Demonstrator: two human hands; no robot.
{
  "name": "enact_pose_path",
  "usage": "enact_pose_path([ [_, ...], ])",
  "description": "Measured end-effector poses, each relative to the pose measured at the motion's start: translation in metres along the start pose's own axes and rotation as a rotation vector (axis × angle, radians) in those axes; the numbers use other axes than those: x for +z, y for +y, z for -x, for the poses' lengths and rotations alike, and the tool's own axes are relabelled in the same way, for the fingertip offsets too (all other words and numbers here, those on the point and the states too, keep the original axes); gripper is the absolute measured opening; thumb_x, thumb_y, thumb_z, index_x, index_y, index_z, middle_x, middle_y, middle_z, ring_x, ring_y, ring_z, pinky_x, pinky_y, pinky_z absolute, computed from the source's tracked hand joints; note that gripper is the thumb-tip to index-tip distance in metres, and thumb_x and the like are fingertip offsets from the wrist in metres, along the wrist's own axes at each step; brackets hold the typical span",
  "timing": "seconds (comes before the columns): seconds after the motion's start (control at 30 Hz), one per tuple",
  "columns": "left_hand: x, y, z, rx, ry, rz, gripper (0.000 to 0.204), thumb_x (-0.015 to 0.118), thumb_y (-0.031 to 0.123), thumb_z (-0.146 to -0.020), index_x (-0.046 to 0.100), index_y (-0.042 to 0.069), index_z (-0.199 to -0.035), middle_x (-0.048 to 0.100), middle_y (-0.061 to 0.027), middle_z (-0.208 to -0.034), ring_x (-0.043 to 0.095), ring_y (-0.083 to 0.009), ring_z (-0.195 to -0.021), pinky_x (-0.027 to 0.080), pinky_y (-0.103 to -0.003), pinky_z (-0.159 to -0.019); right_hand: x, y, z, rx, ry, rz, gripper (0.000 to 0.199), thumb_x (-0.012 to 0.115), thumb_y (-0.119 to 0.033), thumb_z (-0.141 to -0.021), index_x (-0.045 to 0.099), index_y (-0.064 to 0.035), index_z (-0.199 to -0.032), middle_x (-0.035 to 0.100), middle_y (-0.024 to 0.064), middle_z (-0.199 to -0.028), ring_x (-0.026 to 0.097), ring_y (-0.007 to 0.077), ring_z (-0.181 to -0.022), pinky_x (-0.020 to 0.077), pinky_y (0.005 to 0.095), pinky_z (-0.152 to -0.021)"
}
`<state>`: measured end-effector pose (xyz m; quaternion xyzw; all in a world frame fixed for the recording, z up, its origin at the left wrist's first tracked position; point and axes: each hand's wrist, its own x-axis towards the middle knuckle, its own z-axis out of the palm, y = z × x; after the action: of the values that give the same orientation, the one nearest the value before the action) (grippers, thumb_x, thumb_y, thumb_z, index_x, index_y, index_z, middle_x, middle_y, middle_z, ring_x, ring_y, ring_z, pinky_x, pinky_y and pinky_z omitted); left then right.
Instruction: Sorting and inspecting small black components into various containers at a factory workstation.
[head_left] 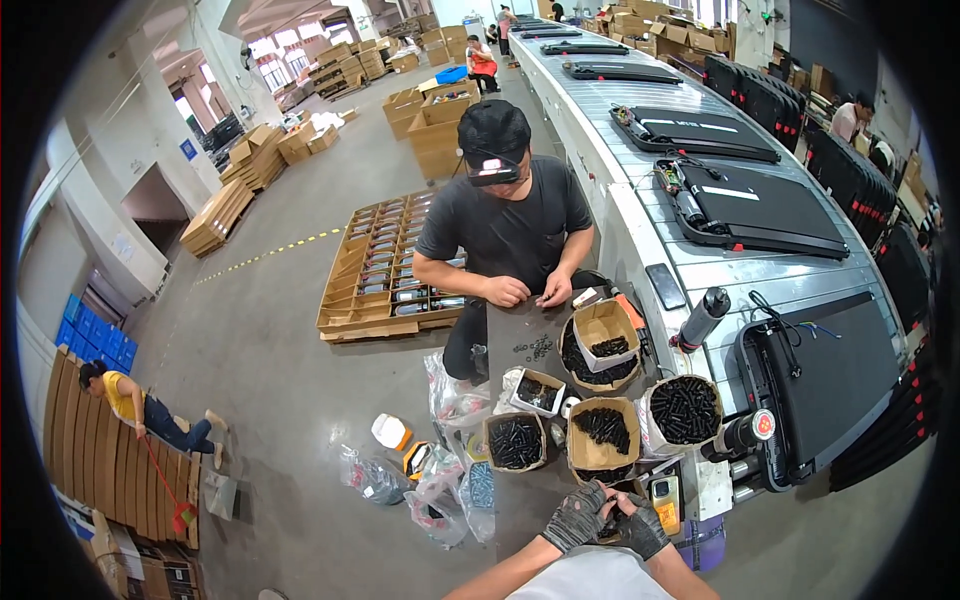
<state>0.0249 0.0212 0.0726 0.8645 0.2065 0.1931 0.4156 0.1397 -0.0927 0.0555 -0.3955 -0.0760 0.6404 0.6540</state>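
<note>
Left hand (577, 517) and right hand (643, 528), both gloved, meeting at workbench (520, 340) near edge, fingers pinching something small, unclear what, box of black screws (602, 428) sitting just beyond.

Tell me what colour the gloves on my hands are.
Dark grey and black fingerless gloves on the left hand and right hand, head view.

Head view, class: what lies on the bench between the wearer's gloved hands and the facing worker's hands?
Open boxes of black screws, with loose dark parts scattered nearer the facing worker's hands. The wearer's left hand and right hand meet below them.
</note>
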Motion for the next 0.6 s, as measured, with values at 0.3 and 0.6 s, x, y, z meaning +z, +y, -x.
enact_pose_path([
  [0.3, 0.011, -0.007, -0.001, 0.146, 0.048, -0.052, 0.015, 0.059, 0.01, -0.083, 0.064, 0.011, -0.097, 0.062, -0.0085, -0.086, 0.06, -0.0281, -0.085, 0.05, -0.038, -0.074, -0.013, 0.019, 0.003, -0.114, 0.132, 0.107, 0.038, 0.05, -0.034, -0.096, 0.061, 0.0025, -0.104, 0.062, 0.0069, -0.097, 0.057, 0.0132, -0.087, 0.042, 0.0255, -0.084],
  [0.6, -0.031, -0.02, -0.066, 0.183, -0.007, -0.081, 0.015, 0.058, 0.001, -0.082, 0.063, 0.004, -0.096, 0.06, -0.0127, -0.093, 0.062, -0.0286, -0.086, 0.051, -0.037, -0.075, -0.015, 0.0, -0.006, 0.047, 0.319, -0.311, 0.029, 0.053, -0.023, -0.094, 0.06, 0.0012, -0.108, 0.06, 0.0069, -0.089, 0.059, 0.0162, -0.086, 0.0485, 0.0259, -0.075],
])
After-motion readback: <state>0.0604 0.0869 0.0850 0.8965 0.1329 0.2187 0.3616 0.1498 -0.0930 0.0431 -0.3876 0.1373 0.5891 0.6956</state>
